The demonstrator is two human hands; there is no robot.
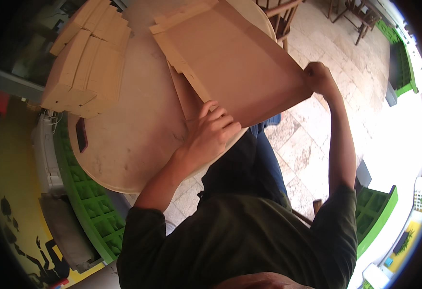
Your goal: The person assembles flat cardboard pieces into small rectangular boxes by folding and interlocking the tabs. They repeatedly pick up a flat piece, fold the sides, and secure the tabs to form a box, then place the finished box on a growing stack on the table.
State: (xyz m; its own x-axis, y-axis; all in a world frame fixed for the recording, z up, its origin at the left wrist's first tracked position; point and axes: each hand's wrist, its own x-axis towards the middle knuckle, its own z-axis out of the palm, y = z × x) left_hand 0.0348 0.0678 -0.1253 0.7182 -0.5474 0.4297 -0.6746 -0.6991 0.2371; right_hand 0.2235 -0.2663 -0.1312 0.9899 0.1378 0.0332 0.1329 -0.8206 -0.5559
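Observation:
A large brown cardboard box (249,62), opened out with partly raised side flaps, lies tilted across the right part of the round table (138,139) and sticks out past its edge. My left hand (213,127) has its fingers curled over the box's near left corner. At the near right corner, beyond the table, my right hand (321,79) is closed on the raised edge, its thumb mostly hidden. Under the left side of the box another brown cardboard piece (184,94) shows in part.
Stacked folded cardboard boxes (85,72) stand at the table's far left. A dark phone (81,135) lies near the left edge. Wooden chairs (283,17) are behind the table and at far right. Green lattice panels (83,192) flank both sides above a stone-tiled floor (312,144).

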